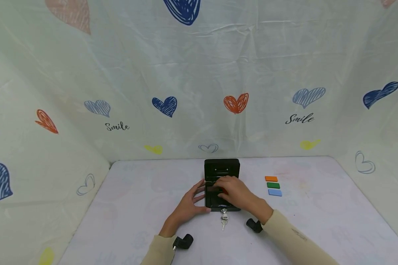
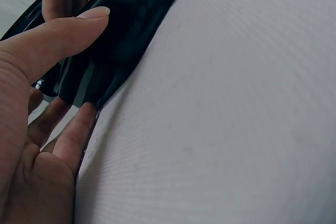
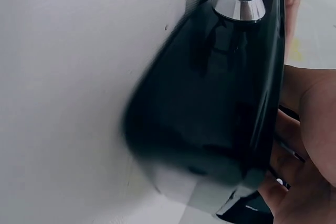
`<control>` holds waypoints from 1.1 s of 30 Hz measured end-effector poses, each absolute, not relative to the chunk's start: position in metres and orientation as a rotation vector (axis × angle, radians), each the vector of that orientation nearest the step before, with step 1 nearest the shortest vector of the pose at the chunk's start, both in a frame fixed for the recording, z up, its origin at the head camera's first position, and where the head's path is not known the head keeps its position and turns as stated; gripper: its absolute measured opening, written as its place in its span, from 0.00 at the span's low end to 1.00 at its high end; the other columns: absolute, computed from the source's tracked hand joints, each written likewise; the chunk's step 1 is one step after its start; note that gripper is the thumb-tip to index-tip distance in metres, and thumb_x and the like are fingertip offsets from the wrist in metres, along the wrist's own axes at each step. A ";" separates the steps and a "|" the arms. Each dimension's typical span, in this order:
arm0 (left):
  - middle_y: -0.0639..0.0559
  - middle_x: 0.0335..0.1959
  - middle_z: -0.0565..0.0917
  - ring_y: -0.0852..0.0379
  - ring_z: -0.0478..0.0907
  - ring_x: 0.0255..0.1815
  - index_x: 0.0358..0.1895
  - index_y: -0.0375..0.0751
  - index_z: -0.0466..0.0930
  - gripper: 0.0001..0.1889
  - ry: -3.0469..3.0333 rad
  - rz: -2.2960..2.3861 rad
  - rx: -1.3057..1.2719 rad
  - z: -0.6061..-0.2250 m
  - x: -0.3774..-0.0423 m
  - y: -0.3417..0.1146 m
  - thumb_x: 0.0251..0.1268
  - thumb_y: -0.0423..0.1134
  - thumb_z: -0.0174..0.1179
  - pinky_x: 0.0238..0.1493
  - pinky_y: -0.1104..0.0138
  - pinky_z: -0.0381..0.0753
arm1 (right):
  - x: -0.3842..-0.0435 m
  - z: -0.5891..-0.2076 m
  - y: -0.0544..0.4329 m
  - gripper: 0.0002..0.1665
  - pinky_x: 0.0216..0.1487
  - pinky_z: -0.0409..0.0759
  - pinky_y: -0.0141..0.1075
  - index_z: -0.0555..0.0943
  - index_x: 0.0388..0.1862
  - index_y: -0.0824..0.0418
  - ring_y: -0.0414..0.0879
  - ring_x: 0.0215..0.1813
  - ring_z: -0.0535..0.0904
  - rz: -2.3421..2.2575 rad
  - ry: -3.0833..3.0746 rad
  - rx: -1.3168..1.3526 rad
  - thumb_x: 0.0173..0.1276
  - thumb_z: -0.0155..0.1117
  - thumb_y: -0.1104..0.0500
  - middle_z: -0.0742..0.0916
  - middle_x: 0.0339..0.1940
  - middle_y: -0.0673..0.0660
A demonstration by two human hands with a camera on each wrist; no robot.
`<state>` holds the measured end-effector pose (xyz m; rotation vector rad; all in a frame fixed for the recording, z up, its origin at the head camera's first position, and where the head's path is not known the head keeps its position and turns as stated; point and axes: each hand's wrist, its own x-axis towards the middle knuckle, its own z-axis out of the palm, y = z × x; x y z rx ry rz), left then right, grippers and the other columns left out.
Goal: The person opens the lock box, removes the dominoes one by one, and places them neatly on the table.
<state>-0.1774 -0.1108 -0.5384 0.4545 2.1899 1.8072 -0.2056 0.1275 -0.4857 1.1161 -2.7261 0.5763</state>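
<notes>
A black cash box (image 1: 213,202) stands on the table with its lid (image 1: 221,165) raised at the back. My left hand (image 1: 188,206) holds its left side: the thumb (image 2: 79,32) lies on the front face near the corner, and the fingers rest along the side. My right hand (image 1: 233,191) reaches into the box from the right, fingers bent down over the inside and thumb lower. A small reddish patch shows under that palm; I cannot tell whether the hand holds something there. Keys (image 1: 224,219) hang from the silver lock (image 3: 239,3) on the box's front.
Right of the box, an orange tile (image 1: 271,178), a green tile (image 1: 273,185) and a blue tile (image 1: 275,192) lie in a column on the white table (image 1: 136,191). A cloth with printed hearts (image 1: 236,103) hangs behind the table and along its sides.
</notes>
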 end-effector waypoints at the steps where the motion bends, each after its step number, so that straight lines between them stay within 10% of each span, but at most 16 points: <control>1: 0.38 0.82 0.63 0.33 0.69 0.77 0.87 0.49 0.53 0.55 2.186 1.810 0.461 -0.539 -0.178 -0.111 0.59 0.30 0.78 0.68 0.57 0.83 | -0.206 -0.486 0.126 0.18 0.63 0.84 0.53 0.89 0.54 0.59 0.53 0.59 0.85 0.581 -2.732 1.120 0.66 0.79 0.62 0.90 0.54 0.54; 33: 0.39 0.83 0.62 0.33 0.68 0.77 0.87 0.48 0.53 0.55 2.176 1.819 0.481 -0.540 -0.178 -0.112 0.60 0.30 0.78 0.68 0.60 0.82 | -0.207 -0.495 0.117 0.14 0.57 0.84 0.52 0.89 0.49 0.58 0.51 0.53 0.86 0.527 -2.778 1.149 0.64 0.80 0.63 0.91 0.49 0.53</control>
